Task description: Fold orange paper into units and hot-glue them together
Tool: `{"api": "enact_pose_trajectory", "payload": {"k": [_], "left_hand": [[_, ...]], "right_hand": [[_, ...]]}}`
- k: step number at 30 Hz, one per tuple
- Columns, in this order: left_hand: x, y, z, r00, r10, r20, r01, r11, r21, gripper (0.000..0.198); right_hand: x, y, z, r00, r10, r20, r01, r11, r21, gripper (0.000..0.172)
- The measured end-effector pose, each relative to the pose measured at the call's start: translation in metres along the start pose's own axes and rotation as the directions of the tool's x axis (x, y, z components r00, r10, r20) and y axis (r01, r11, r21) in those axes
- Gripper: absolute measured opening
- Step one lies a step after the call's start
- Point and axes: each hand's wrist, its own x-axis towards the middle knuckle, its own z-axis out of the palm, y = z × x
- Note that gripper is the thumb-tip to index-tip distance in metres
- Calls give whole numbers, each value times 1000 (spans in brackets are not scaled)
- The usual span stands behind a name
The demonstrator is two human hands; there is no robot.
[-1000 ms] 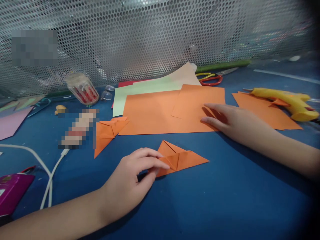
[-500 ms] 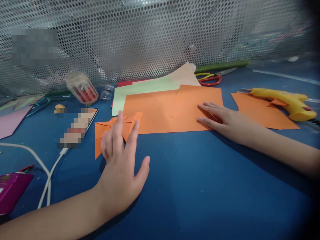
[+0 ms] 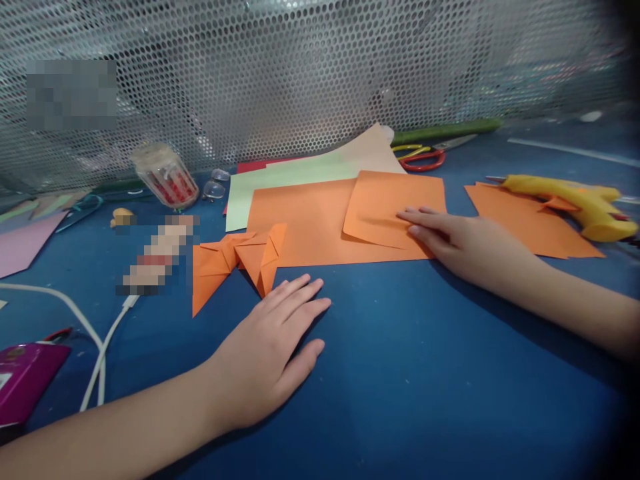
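My left hand (image 3: 270, 340) rests on the blue table, palm down, fingers extended and holding nothing. Just beyond its fingertips sits a folded orange paper piece (image 3: 230, 257) with pointed flaps. My right hand (image 3: 445, 233) lies with outstretched fingers on the right part of a small orange paper square (image 3: 385, 193). The square's front left edge bows up slightly and casts a shadow. Beneath it lies a larger orange sheet (image 3: 300, 220). Whether any finger is under the square is hidden.
Behind are a pale green sheet (image 3: 280, 175), scissors (image 3: 425, 159) and a jar (image 3: 167, 180). At right, a yellow glue gun (image 3: 565, 193) lies on orange sheets (image 3: 520, 223). A phone, blurred out, with a white cable (image 3: 100, 373) and a purple packet (image 3: 33, 380) are left.
My left hand has moved right and nearer me, away from the folded orange piece, and has lowered. My right hand's fingers have drawn closer together, and the small square now bows up.
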Motion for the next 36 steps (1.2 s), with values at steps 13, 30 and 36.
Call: {"api": "enact_pose_trajectory", "payload": {"k": [13, 30, 36], "left_hand": [[19, -23, -24, 890, -231, -393, 274, 960, 58, 67], [18, 9, -19, 936, -11, -350, -117, 932, -344, 30], [16, 16, -17, 952, -41, -305, -126, 852, -509, 16]], "right_hand": [[-8, -23, -5, 957, -289, -29, 290, 952, 98, 47], [-65, -133, -30, 884, -456, -105, 427, 693, 581, 15], [-70, -142, -29, 933, -355, -61, 302, 679, 670, 14]]}}
